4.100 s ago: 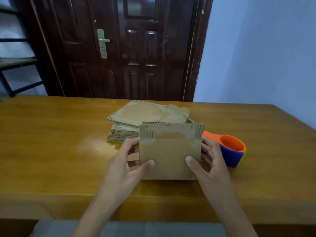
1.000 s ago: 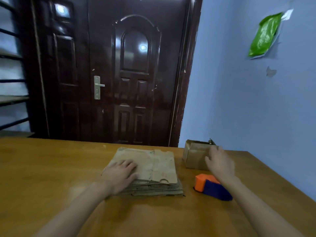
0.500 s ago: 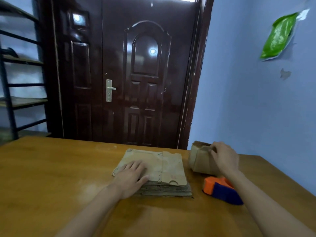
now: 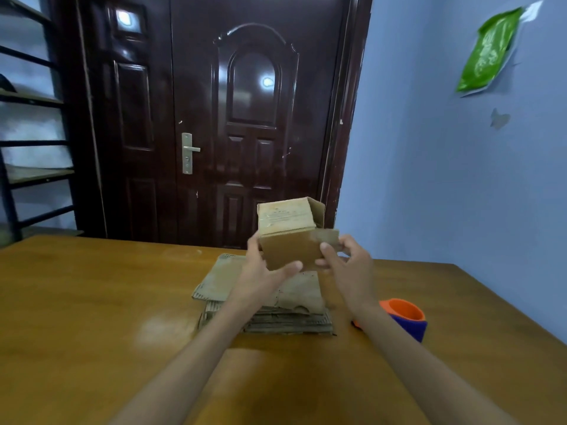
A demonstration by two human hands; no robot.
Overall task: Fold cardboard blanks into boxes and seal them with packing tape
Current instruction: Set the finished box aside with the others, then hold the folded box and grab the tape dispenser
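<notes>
Cardboard box (image 4: 290,240) held in the air above the stack of flat blanks (image 4: 270,305), left hand (image 4: 264,273) gripping its near left corner, right hand (image 4: 346,262) pinching its right flap, orange-and-blue tape dispenser (image 4: 405,317) on wooden table (image 4: 92,317) at right

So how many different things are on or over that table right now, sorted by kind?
Folded cardboard box, held over the table in the left hand and the right hand: 1
Stack of flat cardboard blanks (sheets too many to count): 1
Orange and blue tape dispenser: 1
Total: 3
</notes>
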